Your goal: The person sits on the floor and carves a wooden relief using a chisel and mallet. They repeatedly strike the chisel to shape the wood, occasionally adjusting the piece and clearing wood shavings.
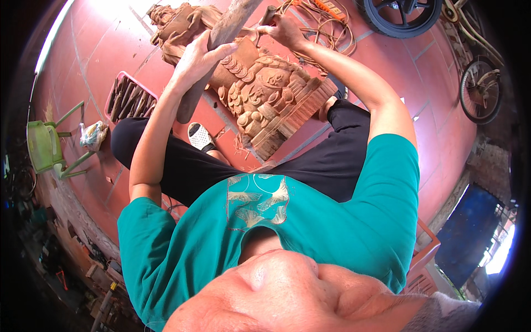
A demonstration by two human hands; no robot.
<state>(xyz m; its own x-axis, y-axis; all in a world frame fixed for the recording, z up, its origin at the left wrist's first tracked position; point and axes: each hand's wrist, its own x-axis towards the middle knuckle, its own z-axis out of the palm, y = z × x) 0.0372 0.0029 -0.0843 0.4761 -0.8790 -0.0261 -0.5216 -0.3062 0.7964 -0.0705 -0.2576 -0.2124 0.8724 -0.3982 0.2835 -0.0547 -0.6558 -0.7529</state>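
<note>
My left hand is closed round a long, rough wooden club, its thumb lying across the wood. The club slants over the left side of a brown wooden carving, which lies on the floor between my legs. Coin shapes and rounded figures in relief cover the carving, and its block-like base is toward me. Beyond the club, my right hand grips a chisel by its handle, above the carving's far part. The chisel's tip is too small to make out.
A pink basket full of dark-handled tools stands at left, near a green plastic chair and a plastic bag. Coiled orange cord lies at the far right, by a black wheel. Wood chips litter the tiles.
</note>
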